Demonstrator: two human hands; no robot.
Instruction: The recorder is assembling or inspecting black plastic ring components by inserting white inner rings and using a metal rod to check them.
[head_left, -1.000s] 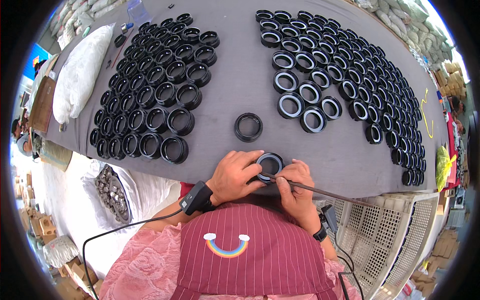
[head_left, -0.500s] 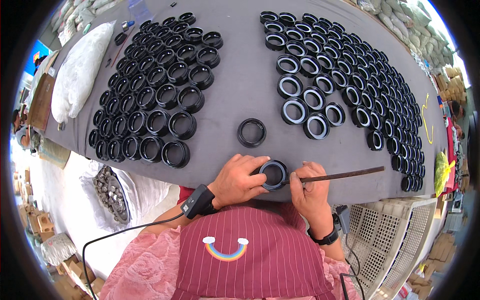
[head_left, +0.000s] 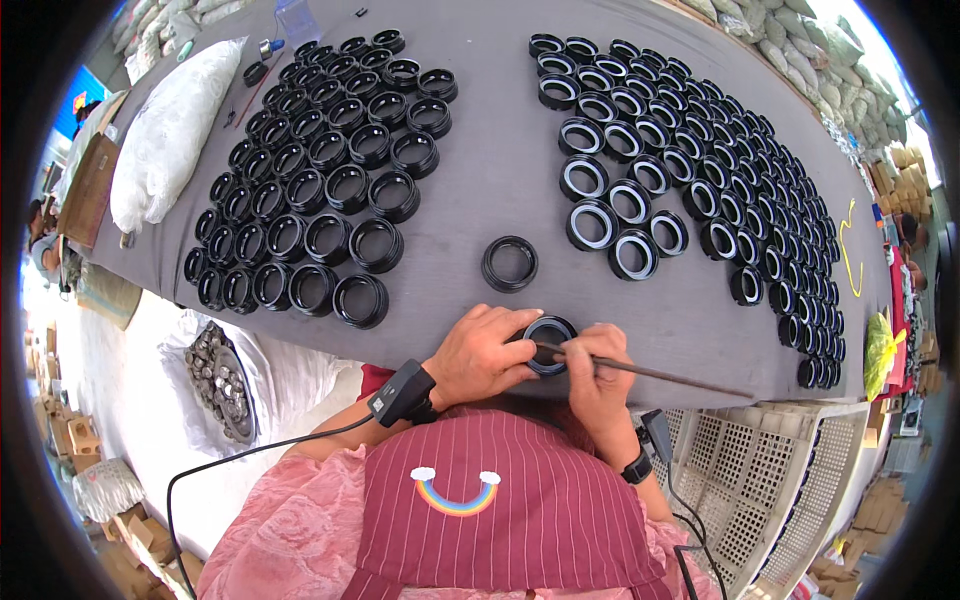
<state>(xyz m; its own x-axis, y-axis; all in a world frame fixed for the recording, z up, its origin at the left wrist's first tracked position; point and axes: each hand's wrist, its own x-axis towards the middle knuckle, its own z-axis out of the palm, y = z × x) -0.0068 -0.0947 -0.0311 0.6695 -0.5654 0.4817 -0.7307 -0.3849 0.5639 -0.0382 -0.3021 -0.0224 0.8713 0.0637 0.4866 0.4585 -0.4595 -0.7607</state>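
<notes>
From my remote seat I see the left hand (head_left: pixel 485 352) pinching the side of a black ring (head_left: pixel 551 321) at the near edge of the grey table (head_left: pixel 440 290), while the right hand (head_left: pixel 600 372) pinches a thin rod (head_left: pixel 672 374), its tip across the ring's opening; a second ring (head_left: pixel 510 288) lies just beyond

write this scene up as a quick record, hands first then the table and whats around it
left hand: fingers on left side of a black ring
right hand: grips thin dark rod, one end at that ring's opening
table: grey surface
left group: rows of black rings
right group: black rings, many with pale inner bands
between groups: lone ring
table's left side: white sack
below right: pale crate
</notes>
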